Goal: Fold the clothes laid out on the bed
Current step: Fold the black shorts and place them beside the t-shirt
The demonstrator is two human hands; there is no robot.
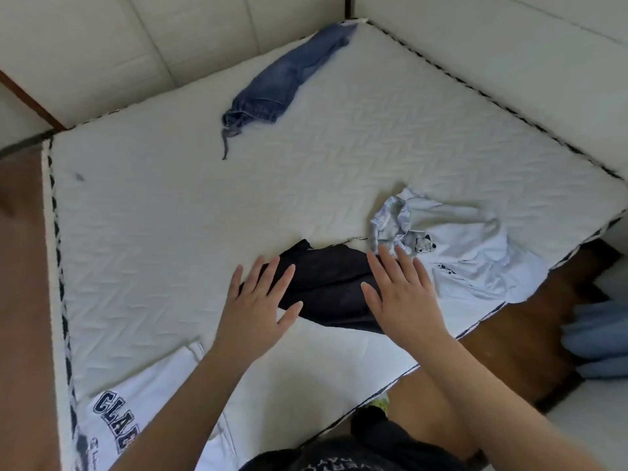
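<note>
Dark garment (326,283) — edges under both hands

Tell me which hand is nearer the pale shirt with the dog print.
Right. The right hand lies flat on the dark garment, fingertips at the pale shirt's edge. The left hand rests on the dark garment's far side, away from the shirt.

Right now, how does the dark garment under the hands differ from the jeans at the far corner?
The dark garment is near-black and lies close to the near edge; the jeans are faded blue and lie far off, toward the mattress corner. The left hand and right hand lie flat, fingers spread, over the dark garment; nothing touches the jeans. Both lie on the white mattress.
</note>
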